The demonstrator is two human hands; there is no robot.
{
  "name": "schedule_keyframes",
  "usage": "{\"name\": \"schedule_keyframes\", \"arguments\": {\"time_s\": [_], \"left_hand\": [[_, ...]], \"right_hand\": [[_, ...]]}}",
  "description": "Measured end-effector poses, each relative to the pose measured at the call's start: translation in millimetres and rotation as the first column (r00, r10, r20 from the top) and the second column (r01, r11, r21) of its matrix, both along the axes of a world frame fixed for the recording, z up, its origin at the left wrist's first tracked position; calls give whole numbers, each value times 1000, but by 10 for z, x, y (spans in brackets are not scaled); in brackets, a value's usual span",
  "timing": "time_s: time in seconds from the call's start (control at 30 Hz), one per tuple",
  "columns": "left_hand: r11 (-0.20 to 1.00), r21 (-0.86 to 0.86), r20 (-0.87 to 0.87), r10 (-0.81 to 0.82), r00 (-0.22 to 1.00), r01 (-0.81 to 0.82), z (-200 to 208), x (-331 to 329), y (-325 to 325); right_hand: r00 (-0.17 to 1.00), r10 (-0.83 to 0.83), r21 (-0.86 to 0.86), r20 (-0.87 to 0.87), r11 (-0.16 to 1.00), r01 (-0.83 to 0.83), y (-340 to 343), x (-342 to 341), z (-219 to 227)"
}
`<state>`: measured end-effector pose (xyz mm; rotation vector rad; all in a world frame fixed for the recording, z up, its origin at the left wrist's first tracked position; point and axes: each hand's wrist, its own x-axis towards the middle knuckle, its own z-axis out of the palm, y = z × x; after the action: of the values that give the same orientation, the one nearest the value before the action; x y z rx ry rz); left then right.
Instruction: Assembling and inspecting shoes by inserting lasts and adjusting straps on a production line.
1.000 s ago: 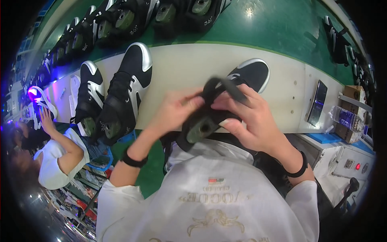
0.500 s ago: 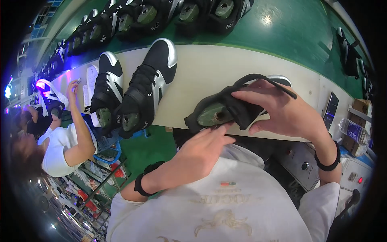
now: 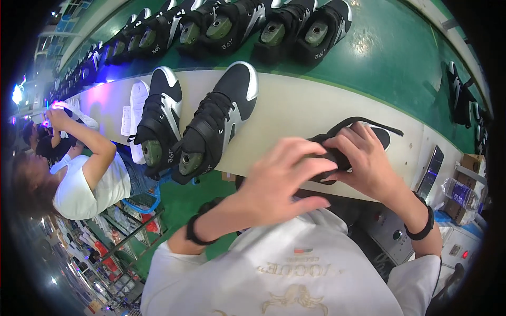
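Observation:
Both my hands grip one black sneaker (image 3: 380, 135) with a black lace loop, held just above the cream work table (image 3: 295, 110). My left hand (image 3: 282, 176) covers the shoe's heel end, fingers curled over it. Wrapped around the shoe's middle is my right hand (image 3: 363, 160), and most of the shoe is hidden under the two hands. Each wrist wears a black band.
Two black-and-white high-top sneakers (image 3: 213, 124) (image 3: 158, 118) on green lasts lie on the table to my left, beside white paper sheets (image 3: 134, 102). A row of black sneakers (image 3: 237, 23) rides the green conveyor (image 3: 400, 52) behind. A co-worker in white (image 3: 87, 176) works at left. A control box (image 3: 392, 234) sits lower right.
My left hand rose from below the shoe and closed over its heel end. The shoe dropped closer to the table, its green last opening now covered.

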<state>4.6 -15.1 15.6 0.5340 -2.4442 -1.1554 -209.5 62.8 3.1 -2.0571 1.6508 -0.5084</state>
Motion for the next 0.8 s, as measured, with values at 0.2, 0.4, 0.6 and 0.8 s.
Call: {"name": "schedule_keyframes", "arguments": {"time_s": [0.2,0.4,0.6,0.8], "left_hand": [[971,-174,77,181,980,-165,-231,-211,13],[982,-62,74,181,981,-177,-243,-348,-125],[965,18,160,255,954,-262,-280,-471,-185],[922,200,138,309,941,-332,-792,-572,-115]], "right_hand": [[863,-328,215,384,941,262,80,-254,179],[244,-512,244,824,708,663,-43,47,-86],[283,-477,199,832,734,649,-36,259,-67],[542,-464,-40,701,733,679,-126,311,-462]]}}
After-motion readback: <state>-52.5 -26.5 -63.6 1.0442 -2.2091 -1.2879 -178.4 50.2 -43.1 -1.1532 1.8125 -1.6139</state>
